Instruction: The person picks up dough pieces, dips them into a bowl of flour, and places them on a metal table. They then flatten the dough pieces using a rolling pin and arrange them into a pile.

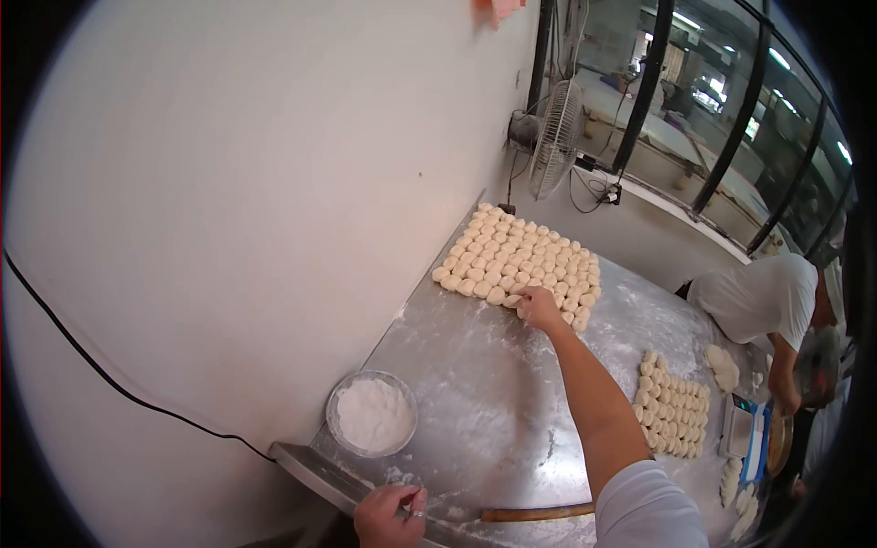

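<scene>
My right arm reaches over the metal table (pixel 448 365) to a block of round dough balls (pixel 525 251) laid in close rows. At the near edge of that block, my right hand (pixel 541 308) has its fingers closed on a pale dough ball (pixel 513 300). Part of it is covered by the fingers. My left hand (pixel 391 516), with a ring on one finger, is held by the table's front edge. Its fingers are curled together and nothing shows in them. A bowl of white flour (pixel 375 414) stands beyond it.
A wooden rolling pin (pixel 537 513) lies at the front. To the right are a second group of dough pieces (pixel 673 406), a scale (pixel 738 425) and a co-worker (pixel 763 297). A fan (pixel 555 137) stands behind the table, and a wall (pixel 228 228) borders the left.
</scene>
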The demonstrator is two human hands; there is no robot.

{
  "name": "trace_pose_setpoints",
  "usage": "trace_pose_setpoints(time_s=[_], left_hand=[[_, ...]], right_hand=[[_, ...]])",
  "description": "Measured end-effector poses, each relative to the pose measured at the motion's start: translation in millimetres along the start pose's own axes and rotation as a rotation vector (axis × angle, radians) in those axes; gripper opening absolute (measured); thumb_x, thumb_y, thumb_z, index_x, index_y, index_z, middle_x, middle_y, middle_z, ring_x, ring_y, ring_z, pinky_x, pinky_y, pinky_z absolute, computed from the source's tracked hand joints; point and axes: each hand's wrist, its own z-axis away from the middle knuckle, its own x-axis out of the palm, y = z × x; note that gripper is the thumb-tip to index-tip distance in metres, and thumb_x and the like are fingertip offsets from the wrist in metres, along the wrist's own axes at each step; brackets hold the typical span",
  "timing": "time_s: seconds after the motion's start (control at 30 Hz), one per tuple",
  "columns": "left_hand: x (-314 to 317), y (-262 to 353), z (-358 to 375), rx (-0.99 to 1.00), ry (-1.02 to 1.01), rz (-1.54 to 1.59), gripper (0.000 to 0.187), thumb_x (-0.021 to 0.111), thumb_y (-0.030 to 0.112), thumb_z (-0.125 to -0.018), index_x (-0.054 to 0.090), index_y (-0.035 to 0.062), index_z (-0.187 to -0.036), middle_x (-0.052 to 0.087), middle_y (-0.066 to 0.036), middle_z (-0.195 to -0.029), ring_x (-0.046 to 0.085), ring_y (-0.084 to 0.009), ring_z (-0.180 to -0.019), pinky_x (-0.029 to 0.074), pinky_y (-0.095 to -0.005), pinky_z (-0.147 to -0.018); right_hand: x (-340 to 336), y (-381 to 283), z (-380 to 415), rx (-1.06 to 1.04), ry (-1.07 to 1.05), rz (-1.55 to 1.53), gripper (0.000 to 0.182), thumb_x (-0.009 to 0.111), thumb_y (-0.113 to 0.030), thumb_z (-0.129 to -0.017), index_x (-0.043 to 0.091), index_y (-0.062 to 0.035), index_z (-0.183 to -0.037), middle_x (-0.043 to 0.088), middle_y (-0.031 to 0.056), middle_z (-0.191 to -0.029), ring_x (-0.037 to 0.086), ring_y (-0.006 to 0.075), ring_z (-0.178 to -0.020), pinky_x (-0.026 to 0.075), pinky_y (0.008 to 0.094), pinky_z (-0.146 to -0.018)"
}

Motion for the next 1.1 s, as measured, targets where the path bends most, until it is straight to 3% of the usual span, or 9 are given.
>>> trace_pose_setpoints(time_s=[0.17,0.37,0.47,0.57,0.67,0.8,0.87,0.93,1.1], left_hand=[[9.4,-5.8,-1.0,0.033,0.057,-0.020,0.012,0.083,0.013,-0.083,0.073,0.0063,-0.087,0.069,-0.010,-0.076,0.067,-0.0293,-0.066,0.053,-0.0392,-0.060],[5.5,-1.9,-2.7,0.010,0.047,0.009,0.011,0.082,0.011,-0.083,0.073,0.0055,-0.087,0.069,-0.010,-0.075,0.067,-0.0286,-0.067,0.053,-0.0379,-0.061],[5.7,-8.9,-3.0,-0.001,0.039,0.044,0.011,0.082,0.012,-0.083,0.074,0.0056,-0.087,0.069,-0.009,-0.075,0.068,-0.0279,-0.067,0.054,-0.0366,-0.062],[7.5,-14.8,2.1,-0.018,0.049,0.073,0.010,0.080,0.012,-0.087,0.077,0.0047,-0.092,0.074,-0.011,-0.079,0.072,-0.0231,-0.068,0.056,-0.0330,-0.064],[4.5,-15.5,2.6,0.010,0.163,0.191,0.009,0.079,0.010,-0.089,0.076,0.0028,-0.092,0.073,-0.010,-0.077,0.070,-0.0191,-0.066,0.055,-0.0322,-0.063],[-17.5,-49.1,-29.9,-0.154,0.236,0.175,0.010,0.074,0.008,-0.095,0.072,-0.0019,-0.095,0.071,-0.003,-0.078,0.063,-0.0081,-0.070,0.052,-0.0278,-0.065],[-24.7,-77.9,-51.9,-0.252,0.294,0.222,0.011,0.075,0.009,-0.095,0.073,-0.0015,-0.097,0.071,-0.004,-0.076,0.061,-0.0073,-0.066,0.051,-0.0266,-0.063],[-34.3,-83.7,-66.3,-0.290,0.319,0.271,0.011,0.071,0.008,-0.098,0.072,-0.0027,-0.098,0.071,-0.002,-0.078,0.060,-0.0053,-0.068,0.051,-0.0246,-0.063],[-30.1,-96.2,-65.9,-0.255,0.427,0.385,0.013,0.071,0.010,-0.100,0.072,-0.0025,-0.097,0.070,0.001,-0.079,0.059,-0.0034,-0.069,0.050,-0.0226,-0.064]], right_hand=[[-2.2,-52.0,32.8,-0.066,-0.002,0.295,0.037,0.067,-0.010,-0.091,0.072,-0.0058,-0.128,0.066,0.0295,-0.110,0.067,0.0447,-0.110,0.055,0.0483,-0.096],[21.9,-6.2,7.3,-0.131,0.119,0.364,0.035,0.069,-0.008,-0.089,0.069,-0.0036,-0.124,0.067,0.0272,-0.108,0.069,0.0440,-0.104,0.059,0.0466,-0.089],[12.5,11.5,10.1,-0.035,0.178,-0.023,0.031,0.068,-0.006,-0.091,0.068,-0.0027,-0.122,0.071,0.0216,-0.107,0.072,0.0333,-0.095,0.061,0.0404,-0.079],[-10.8,-31.7,45.5,0.261,0.025,-0.658,0.025,0.065,-0.006,-0.092,0.070,-0.0009,-0.116,0.074,0.0136,-0.101,0.072,0.0234,-0.085,0.060,0.0371,-0.071],[-16.6,-104.4,86.0,0.114,-0.185,-0.744,0.024,0.068,-0.010,-0.094,0.070,-0.0001,-0.115,0.072,0.0087,-0.101,0.068,0.0158,-0.086,0.058,0.0314,-0.068],[20.3,-207.1,133.1,-0.243,-0.407,-0.504,0.026,0.070,-0.009,-0.090,0.074,-0.0011,-0.115,0.074,0.0111,-0.097,0.069,0.0174,-0.086,0.058,0.0353,-0.076],[55.3,-247.3,160.7,-0.392,-0.449,-0.462,0.023,0.068,-0.011,-0.090,0.074,-0.0006,-0.110,0.076,0.0143,-0.099,0.072,0.0230,-0.090,0.057,0.0419,-0.081],[120.3,-250.5,166.2,-0.704,-0.462,-0.059,0.022,0.066,-0.014,-0.091,0.074,-0.0041,-0.110,0.074,0.0219,-0.103,0.072,0.0319,-0.102,0.058,0.0465,-0.088],[178.4,-256.1,201.6,-0.683,-0.453,0.303,0.019,0.064,-0.011,-0.091,0.075,-0.0041,-0.104,0.075,0.0231,-0.103,0.074,0.0382,-0.099,0.060,0.0489,-0.089]])
